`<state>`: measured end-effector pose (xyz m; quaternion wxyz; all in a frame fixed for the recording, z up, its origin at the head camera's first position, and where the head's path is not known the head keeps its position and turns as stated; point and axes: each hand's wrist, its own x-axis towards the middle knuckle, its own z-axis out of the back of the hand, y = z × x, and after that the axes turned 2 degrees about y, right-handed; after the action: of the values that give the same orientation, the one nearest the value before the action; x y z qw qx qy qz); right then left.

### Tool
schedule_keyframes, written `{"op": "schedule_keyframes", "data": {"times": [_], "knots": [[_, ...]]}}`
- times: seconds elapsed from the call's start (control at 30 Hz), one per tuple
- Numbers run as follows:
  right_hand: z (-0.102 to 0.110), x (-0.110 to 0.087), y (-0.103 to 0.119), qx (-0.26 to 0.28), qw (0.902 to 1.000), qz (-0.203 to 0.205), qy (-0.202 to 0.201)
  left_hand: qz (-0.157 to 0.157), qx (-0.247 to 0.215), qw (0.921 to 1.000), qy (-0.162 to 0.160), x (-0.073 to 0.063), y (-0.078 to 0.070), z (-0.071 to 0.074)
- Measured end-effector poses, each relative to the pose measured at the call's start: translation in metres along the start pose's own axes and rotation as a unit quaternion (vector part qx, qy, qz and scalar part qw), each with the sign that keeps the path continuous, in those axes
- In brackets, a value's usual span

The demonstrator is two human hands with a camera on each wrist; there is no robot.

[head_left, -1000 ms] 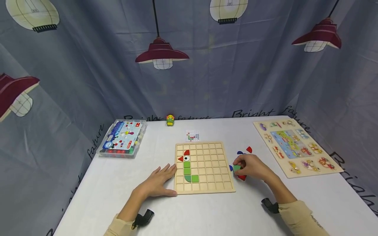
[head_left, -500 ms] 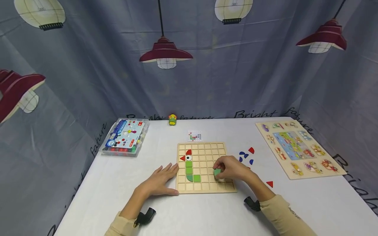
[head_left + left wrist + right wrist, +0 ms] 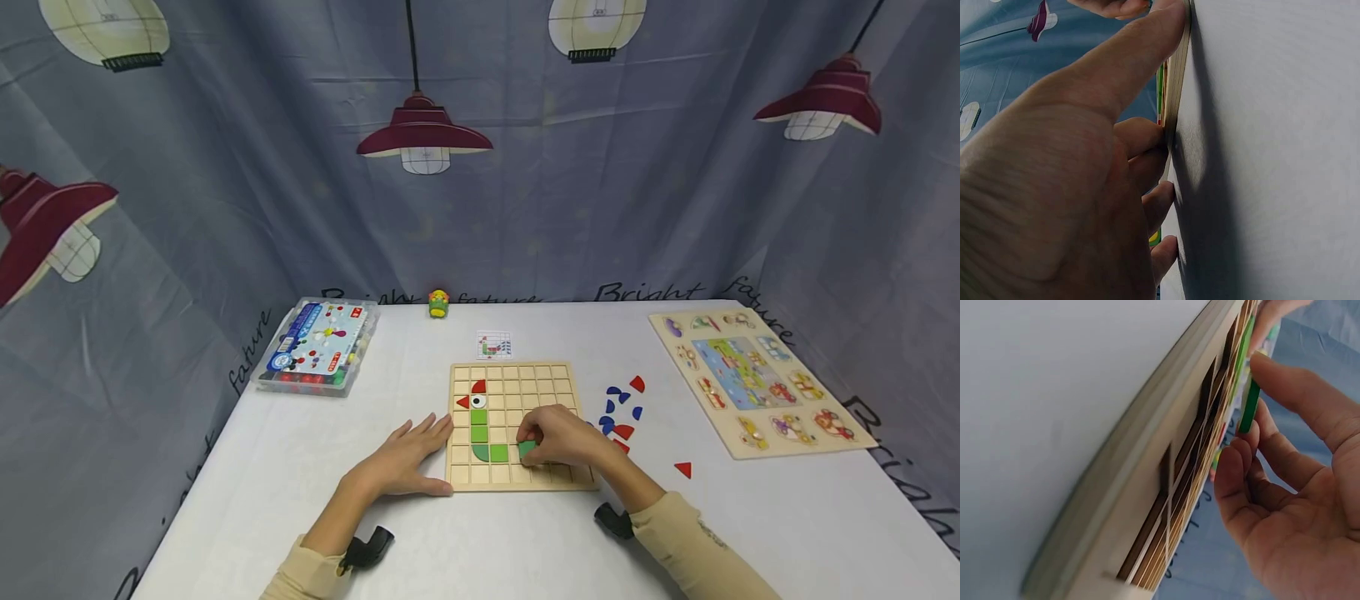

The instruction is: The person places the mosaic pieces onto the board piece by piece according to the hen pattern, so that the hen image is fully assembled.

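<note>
My right hand (image 3: 561, 437) pinches a green puzzle piece (image 3: 527, 449) between thumb and fingers above the wooden grid board (image 3: 517, 482). In the right wrist view the green piece (image 3: 1249, 405) is seen edge-on, slightly off the board's surface. It is right of a light green square (image 3: 498, 453) that lies in the grid. Several pieces form a column on the board's left: a red quarter circle (image 3: 478, 387), a red triangle (image 3: 462, 402), a white eye tile (image 3: 478, 402) and green tiles (image 3: 479, 434). My left hand (image 3: 401, 461) rests with spread fingers against the board's left edge.
Loose blue pieces (image 3: 609, 406) and red pieces (image 3: 623, 432) lie right of the board. A small pattern card (image 3: 494, 345) and a toy figure (image 3: 438, 303) are behind it. A plastic box (image 3: 318, 346) stands at left, an animal puzzle board (image 3: 761, 379) at right.
My right hand has carried the green piece left from the loose pieces to over the board. My left hand stays at the board's edge. The head view has shifted slightly.
</note>
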<state>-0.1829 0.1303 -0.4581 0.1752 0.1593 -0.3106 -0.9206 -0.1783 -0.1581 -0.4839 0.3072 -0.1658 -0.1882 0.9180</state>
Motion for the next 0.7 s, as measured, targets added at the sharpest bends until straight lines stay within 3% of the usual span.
{"op": "schedule_keyframes", "data": {"times": [0.7], "knots": [[-0.009, 0.012, 0.007, -0.026, 0.9996, 0.012, -0.005, -0.001, 0.004, 1.0000, 0.000, 0.000, 0.001, 0.000]]}}
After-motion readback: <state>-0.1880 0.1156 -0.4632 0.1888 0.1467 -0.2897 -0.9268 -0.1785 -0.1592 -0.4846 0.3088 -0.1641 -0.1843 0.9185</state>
